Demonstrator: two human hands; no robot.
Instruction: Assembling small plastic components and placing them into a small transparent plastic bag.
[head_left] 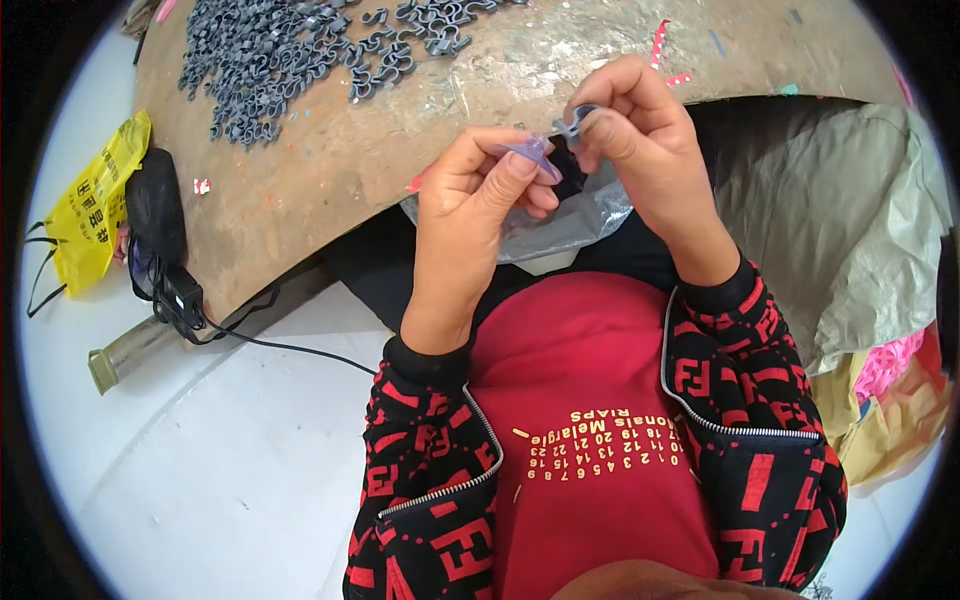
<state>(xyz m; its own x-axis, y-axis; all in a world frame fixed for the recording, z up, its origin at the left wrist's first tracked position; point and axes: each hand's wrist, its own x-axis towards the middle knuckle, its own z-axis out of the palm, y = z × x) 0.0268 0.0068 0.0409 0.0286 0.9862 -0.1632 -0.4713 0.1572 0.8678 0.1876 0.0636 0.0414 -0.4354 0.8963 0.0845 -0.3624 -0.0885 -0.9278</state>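
Translucent purple suction cup point(531, 152) pinched in left hand point(470, 200) fingertips, just left of the small grey plastic clip point(578, 120) clamped by right hand point(640, 140), both above the clear plastic bag point(570, 220) at the wooden table point(330, 150) edge.

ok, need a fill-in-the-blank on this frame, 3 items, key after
1. The left hand pinches a small translucent ___ piece.
2. The right hand holds a small ___ plastic clip.
3. The heap of grey clips lies on the worn ___ tabletop.

Missing words: purple; grey; brown
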